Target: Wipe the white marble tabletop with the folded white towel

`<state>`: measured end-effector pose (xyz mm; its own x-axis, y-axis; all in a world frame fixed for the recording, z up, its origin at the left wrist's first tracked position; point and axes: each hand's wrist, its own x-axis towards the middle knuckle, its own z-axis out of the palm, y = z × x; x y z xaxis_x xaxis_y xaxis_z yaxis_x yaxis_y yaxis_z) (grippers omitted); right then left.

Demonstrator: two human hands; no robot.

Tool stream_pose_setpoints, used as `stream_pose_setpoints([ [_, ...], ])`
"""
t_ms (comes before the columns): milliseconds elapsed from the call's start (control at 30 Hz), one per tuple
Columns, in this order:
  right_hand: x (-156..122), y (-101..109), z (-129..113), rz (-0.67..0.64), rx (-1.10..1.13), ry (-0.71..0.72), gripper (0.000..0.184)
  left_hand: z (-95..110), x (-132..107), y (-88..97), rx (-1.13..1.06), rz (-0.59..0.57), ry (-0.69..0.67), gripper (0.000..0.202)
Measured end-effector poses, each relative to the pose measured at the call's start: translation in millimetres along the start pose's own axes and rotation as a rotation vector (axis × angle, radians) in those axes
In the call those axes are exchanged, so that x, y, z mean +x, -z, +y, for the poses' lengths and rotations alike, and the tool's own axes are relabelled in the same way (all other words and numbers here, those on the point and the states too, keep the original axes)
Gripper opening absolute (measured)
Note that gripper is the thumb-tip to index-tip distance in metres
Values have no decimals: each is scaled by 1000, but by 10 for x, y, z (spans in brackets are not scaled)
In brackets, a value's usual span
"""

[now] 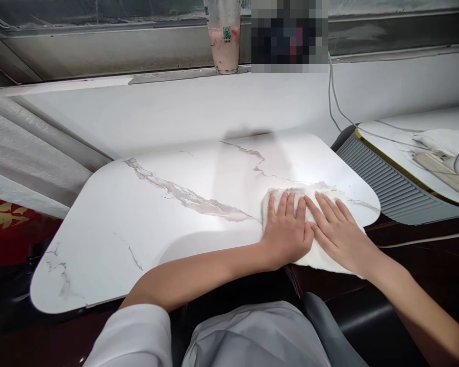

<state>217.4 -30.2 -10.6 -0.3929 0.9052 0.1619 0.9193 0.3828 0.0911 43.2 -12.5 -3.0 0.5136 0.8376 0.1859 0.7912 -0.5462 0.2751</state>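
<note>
A white cloth (321,257) lies on the right part of a white, marble-patterned table (110,219) with rounded corners. Its near edge hangs over the table's front. My left hand (286,229) rests on the cloth with its fingers stretched forward. Beside it, touching near the thumbs, my right hand (338,232) presses the same cloth with fingers spread. Both palms face down, and neither hand's fingers are wrapped round the cloth.
A clear cup (225,48) of pinkish drink stands on the window ledge at the back. Cables (332,97) hang down the wall toward a second table (405,188) with a ribbed side at right. A pale curtain (26,148) hangs at left, above a red cloth (15,229).
</note>
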Motion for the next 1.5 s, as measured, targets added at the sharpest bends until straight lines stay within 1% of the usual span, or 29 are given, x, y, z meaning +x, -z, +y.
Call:
stream_pose_setpoints([
  [100,133,-38,139,-43,8,-16,63,-12,138,-16,-23,-30,14,59],
  [167,330,-77,270,-79,25,-31,63,-78,335,-36,-34,-37,40,58],
  [233,599,-128,430,-91,36,-59,62,-187,618,-61,-42,-29,67,57],
  [333,1078,-225,709,-55,31,-114,61,-392,1140,-101,-63,-19,83,55],
  [467,1700,-367,1093,-20,52,-88,61,-637,1784,-141,-71,-16,142,56],
  [567,2051,-451,1352,7,76,-62,58,-739,2130,-176,-68,-4,190,55],
  [633,2209,-485,1504,19,87,-48,55,-763,2307,-210,-66,17,215,54],
  [700,2311,-501,1632,20,102,-48,54,-762,2455,-247,-63,32,230,53],
  [833,2388,-514,1790,0,103,-74,55,-743,2660,-309,-64,25,233,54],
  [900,2384,-523,1813,5,85,-79,55,-744,2706,-328,-72,36,225,53],
  [1000,2339,-522,1789,21,79,-97,54,-746,2702,-343,-82,57,208,52],
  [1100,2234,-488,1729,-9,85,-123,56,-710,2627,-340,-83,48,195,51],
  [1167,2111,-458,1681,-21,78,-136,58,-652,2539,-332,-85,44,173,51],
  [1233,1934,-433,1626,-11,68,-151,60,-566,2416,-325,-81,47,143,51],
  [1333,1571,-402,1517,26,60,-182,61,-394,2163,-328,-57,50,91,51],
  [1500,865,-292,1207,73,28,-192,62,-71,1579,-342,-8,65,-7,52],
])
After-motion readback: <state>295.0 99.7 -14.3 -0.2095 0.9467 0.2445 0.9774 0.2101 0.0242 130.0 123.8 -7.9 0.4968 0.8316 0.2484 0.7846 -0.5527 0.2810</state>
